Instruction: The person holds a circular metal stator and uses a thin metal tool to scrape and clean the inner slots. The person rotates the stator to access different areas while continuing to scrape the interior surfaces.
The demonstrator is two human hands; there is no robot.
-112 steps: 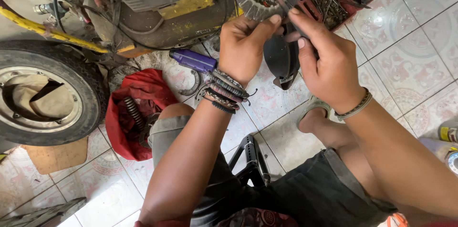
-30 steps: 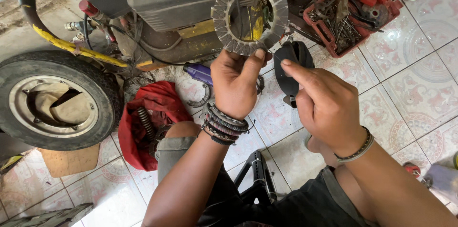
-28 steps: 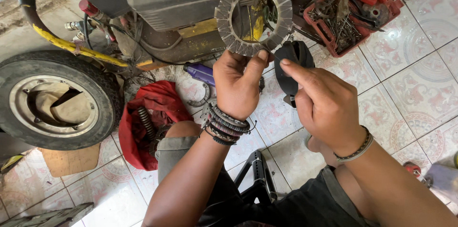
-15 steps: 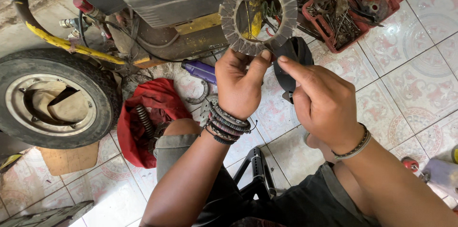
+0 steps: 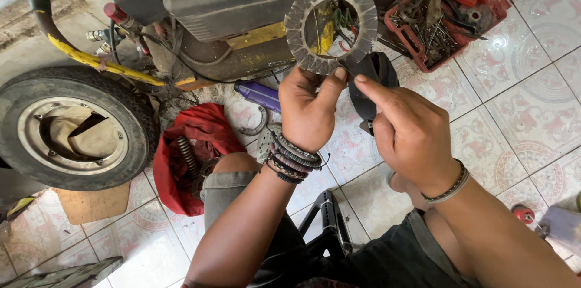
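The flat, toothed, grey metal ring (image 5: pixel 331 24) is pinched at its lower edge by the left hand (image 5: pixel 307 109), raised above the tiled floor (image 5: pixel 532 112), and is best kept steady while the empty, loosely curled right hand (image 5: pixel 411 134) points beside it.

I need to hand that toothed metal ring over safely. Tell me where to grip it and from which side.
Pinch the toothed metal ring at its lower rim, from below, as the left hand does. It stands upright facing the camera with an open centre, so thumb and fingers can clamp the flat band front and back. The right hand is beside it.
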